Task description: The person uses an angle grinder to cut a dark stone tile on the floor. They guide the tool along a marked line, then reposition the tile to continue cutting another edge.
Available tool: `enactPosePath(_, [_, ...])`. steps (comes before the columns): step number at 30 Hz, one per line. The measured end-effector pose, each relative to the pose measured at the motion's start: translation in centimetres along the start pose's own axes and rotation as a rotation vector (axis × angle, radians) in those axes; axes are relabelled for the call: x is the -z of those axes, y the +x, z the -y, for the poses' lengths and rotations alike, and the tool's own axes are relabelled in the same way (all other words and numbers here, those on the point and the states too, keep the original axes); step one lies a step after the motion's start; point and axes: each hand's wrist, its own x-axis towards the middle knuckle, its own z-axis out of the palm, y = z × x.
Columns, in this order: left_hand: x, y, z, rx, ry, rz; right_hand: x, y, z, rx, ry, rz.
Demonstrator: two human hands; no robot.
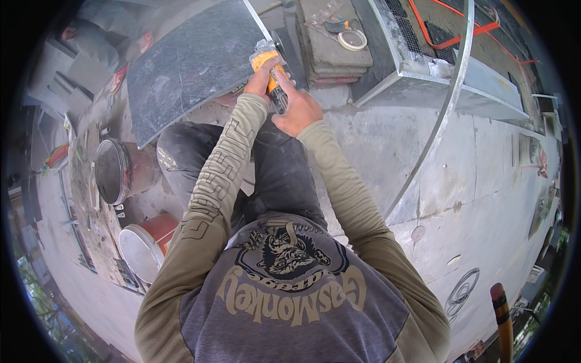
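A yellow and black angle grinder (265, 59) is held out in front of me. My left hand (260, 81) wraps round its yellow body. My right hand (299, 111) grips it at the dark rear end, with the fingers reaching along its side. The grinder's head is at the right edge of a dark grey stone slab (181, 69), beside a narrow pale strip (257, 19). A dark disc edge shows at the head's right side; whether it touches the slab I cannot tell.
A tape roll (352, 40) lies on stacked grey slabs (330, 63). To the right are a metal-edged frame (448, 91) and a long curved metal strip (439, 130). An open bucket (114, 171) and a lidded bucket (140, 251) stand at left; coiled wire (462, 294) lies lower right.
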Motion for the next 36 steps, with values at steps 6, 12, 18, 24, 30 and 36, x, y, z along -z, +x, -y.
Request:
enactPosePath(6, [-0.5, -0.9, 0.8, 0.021, 0.010, -0.044, 0.4, -0.8, -0.2, -0.018, 0.001, 0.028])
enactPosePath(12, [-0.7, -1.4, 1.1, 0.023, 0.031, -0.026, 0.4, -1.3, -0.4, -0.043, 0.010, 0.053])
enactPosePath(18, [-0.6, -1.1, 1.4, 0.050, 0.019, -0.074, 0.9, -1.5, -0.3, -0.077, 0.026, 0.103])
enactPosePath(24, [-0.7, -1.1, 1.9, 0.050, -0.013, -0.080, 0.8, -1.8, -0.5, -0.057, 0.019, 0.084])
enactPosePath(30, [-0.6, -1.6, 2.4, 0.027, -0.017, -0.056, 0.8, -2.4, -0.6, -0.024, 0.015, 0.063])
enactPosePath(36, [-0.6, -3.0, 2.9, 0.052, 0.006, -0.089, 0.1, -3.8, -1.0, 0.011, 0.103, -0.021])
